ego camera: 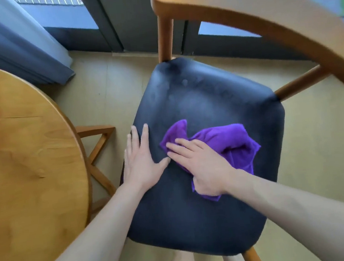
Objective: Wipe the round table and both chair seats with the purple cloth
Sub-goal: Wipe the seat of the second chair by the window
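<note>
A dark blue padded chair seat (201, 97) fills the middle of the view. The crumpled purple cloth (231, 141) lies on its middle. My right hand (202, 165) presses flat on the cloth with straight fingers pointing left. My left hand (142, 161) rests flat on the seat's left edge, fingers straight, its thumb almost touching the right hand. The round wooden table (21, 156) stands at the left. Faint dusty smudges show on the far part of the seat.
The chair's curved wooden backrest (281, 12) arcs over the top right, on wooden posts. The table's crossed wooden base (98, 142) sits between table and chair. A grey curtain (10, 51) and dark window frames stand behind, over a pale floor.
</note>
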Tool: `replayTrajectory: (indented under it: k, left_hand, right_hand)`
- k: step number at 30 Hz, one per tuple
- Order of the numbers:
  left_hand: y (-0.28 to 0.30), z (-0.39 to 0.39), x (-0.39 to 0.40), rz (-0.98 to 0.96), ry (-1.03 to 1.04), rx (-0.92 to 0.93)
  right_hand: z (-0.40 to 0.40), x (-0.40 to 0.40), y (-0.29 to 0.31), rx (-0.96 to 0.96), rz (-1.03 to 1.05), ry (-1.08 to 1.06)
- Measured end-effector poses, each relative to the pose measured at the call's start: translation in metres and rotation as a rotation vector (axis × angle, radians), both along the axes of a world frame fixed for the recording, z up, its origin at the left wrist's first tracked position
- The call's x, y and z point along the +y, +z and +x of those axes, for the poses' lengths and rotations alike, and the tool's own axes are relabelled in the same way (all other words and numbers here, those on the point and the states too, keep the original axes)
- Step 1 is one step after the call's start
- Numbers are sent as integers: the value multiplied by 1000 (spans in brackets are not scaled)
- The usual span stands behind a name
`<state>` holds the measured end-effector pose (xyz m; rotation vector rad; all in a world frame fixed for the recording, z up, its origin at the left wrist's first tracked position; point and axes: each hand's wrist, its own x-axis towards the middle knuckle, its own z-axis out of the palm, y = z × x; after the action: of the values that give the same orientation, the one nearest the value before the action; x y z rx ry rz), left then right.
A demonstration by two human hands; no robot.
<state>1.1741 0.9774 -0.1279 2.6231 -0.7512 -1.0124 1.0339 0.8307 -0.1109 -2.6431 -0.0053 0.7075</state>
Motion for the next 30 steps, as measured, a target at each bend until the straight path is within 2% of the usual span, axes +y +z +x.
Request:
replayTrajectory:
  k: [2, 3, 6, 7, 8, 9, 10, 12, 14, 19, 20, 21, 22, 24, 26, 28, 30]
  left_hand:
    - [-1, 5, 5, 12, -23, 53]
    - [-1, 7, 6, 25, -37, 69]
    - [-2, 7, 6, 51, -48, 61]
    - [-2, 6, 5, 53, -44, 55]
    - [-3, 5, 4, 51, -37, 52]
    - [-4, 5, 4, 41, -26, 51]
    - [-4, 5, 5, 25, -16, 55]
    - [-5, 7, 8, -8, -4, 64]
    - [-6, 8, 11, -32, 3, 71]
    - [-2, 16, 17, -100, 35, 148]
    - [-2, 19, 19, -109, 44, 174]
    - [-2, 21, 21, -113, 49, 189]
    - [-2, 22, 24, -116, 51, 195]
    - [-3, 20, 26, -137, 69, 189]
    - [-6, 18, 28, -163, 94, 164]
    - [-9, 19, 30, -172, 92, 147]
    - [-11, 21, 31, -178, 88, 147]
  right_hand:
    - [11, -22, 5, -50, 100, -74]
    - [21, -33, 8, -112, 193, -237]
    - [71, -67, 16, -348, 425, -1074]
    - [90, -76, 16, -365, 492, -1294]
    - [106, -82, 15, -358, 531, -1401]
    - [118, -85, 11, -320, 521, -1401]
    - [124, -83, 5, -261, 451, -1306]
    - [125, -65, -4, -126, 202, -973]
    - [111, -34, -8, -90, 58, -713]
    - [37, 21, 1, -69, 203, -251]
    - [29, 21, 4, -72, 280, -254]
    - [29, 16, 6, -78, 381, -356]
    - [36, 10, 10, -96, 507, -565]
    - [63, -11, 18, -141, 721, -1117]
    - [97, -40, 28, -200, 838, -1444]
    - [123, -67, 37, -306, 888, -1555]
    - [141, -80, 40, -375, 829, -1473]
